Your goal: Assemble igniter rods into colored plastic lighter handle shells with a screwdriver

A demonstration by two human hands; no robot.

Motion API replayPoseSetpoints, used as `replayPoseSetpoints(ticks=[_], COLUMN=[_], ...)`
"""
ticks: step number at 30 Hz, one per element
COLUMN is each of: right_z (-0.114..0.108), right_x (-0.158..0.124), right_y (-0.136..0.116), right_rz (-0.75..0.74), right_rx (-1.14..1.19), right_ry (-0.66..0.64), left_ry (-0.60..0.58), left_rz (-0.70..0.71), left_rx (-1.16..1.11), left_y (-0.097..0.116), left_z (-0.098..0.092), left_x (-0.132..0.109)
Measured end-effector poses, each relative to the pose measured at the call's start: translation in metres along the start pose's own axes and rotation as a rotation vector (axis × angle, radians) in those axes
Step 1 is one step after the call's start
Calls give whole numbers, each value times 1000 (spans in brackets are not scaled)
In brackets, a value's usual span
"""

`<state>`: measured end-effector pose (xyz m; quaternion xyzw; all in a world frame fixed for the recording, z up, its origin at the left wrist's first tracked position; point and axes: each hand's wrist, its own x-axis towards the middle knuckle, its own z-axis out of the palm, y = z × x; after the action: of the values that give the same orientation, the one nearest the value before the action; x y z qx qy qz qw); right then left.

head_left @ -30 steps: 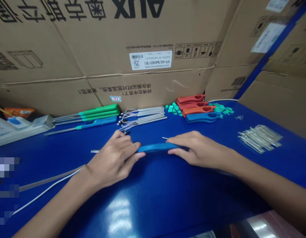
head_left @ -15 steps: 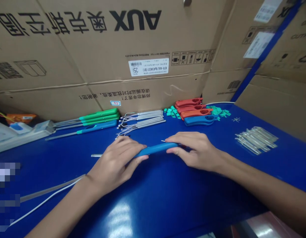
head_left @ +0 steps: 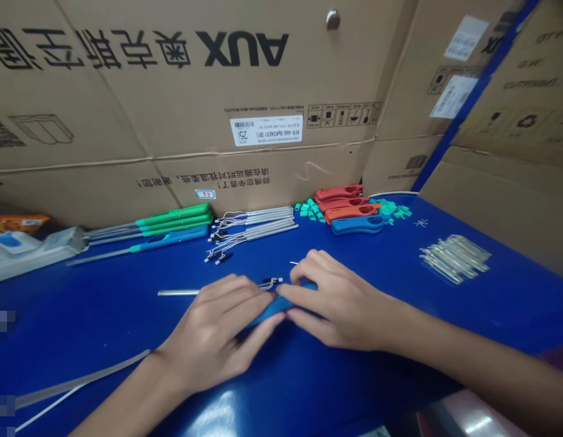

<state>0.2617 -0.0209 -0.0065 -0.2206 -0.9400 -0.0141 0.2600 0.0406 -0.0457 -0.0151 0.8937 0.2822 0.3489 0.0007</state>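
Right hand [head_left: 342, 300] moved nearer left hand [head_left: 220, 325]; both pinch smooth, elongated blue plastic handle [head_left: 266, 311].

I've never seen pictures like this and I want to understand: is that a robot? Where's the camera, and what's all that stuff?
No robot here! These are a person's own bare left hand and right hand. The camera is worn on that person's head, looking forward and down, so you see about what they see.

Both hands hold a blue piece, though fingers hide much of it. On the blue table behind them lie sticks with green handles, thin metal tubes with wires, red casings, little green bits and, off to the right, see-through pieces. Behind everything stands brown cardboard with upside-down writing.
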Motion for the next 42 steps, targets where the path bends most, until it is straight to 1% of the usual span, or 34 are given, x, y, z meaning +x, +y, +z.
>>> replayPoseSetpoints(ticks=[4, 6, 7, 8, 9, 11, 13, 15, 18, 20, 22, 24, 26, 27, 30, 34, 38, 42], right_z=[-1, -5, -8, -11, -16, -24, -33, -41, -53, -59, -62, -60, -56, -55, -50, -45, -36, -29], right_x=[2, 4, 3, 2, -2, -14, -32, -53, -79, -89, -96, -102, -108, -110, -111, -103, -92, -82], right_y=[-5, -3, -2, 1, 5, 16, 29, 40, 49, 50, 48, 48, 50, 52, 63, 79, 95, 107], right_rz=[10, 16, 50, 120, 221, 461, 664, 807, 949, 1036, 1132, 1202, 1215, 1207, 1179, 1138, 1070, 1067], right_rx=[50, 73, 89, 113, 145, 240, 346, 381, 244, 195, 254, 355, 386, 353, 153, -66, -136, -177], right_ry=[0, -24, -27, -23, -15, 32, 109, 181, 201, 227, 250, 217, 159, 126, 10, -132, -165, -199], left_ry=[8, 58, 86, 112, 134, 145, 107, 12, -136, -182, -207, -226, -243, -248, -246, -243, -258, -298], left_rz=[-7, -45, -78, -115, -153, -222, -287, -323, -305, -293, -299, -306, -307, -304, -290, -281, -281, -290], left_rx=[-24, -6, 24, 62, 100, 155, 179, 183, 173, 178, 189, 190, 186, 185, 195, 202, 216, 217], left_y=[5, 4, 4, 2, 0, -5, -10, -14, -17, -18, -19, -20, -21, -22, -23, -24, -25, -25], left_z=[1, -1, -2, -3, -4, -5, -2, 1, 7, 8, 9, 10, 10, 10, 11, 12, 12, 10], left_x=[-1, -2, -2, -2, -2, -2, -2, -3, -3, -4, -5, -6, -7, -7, -8, -9, -10, -10])
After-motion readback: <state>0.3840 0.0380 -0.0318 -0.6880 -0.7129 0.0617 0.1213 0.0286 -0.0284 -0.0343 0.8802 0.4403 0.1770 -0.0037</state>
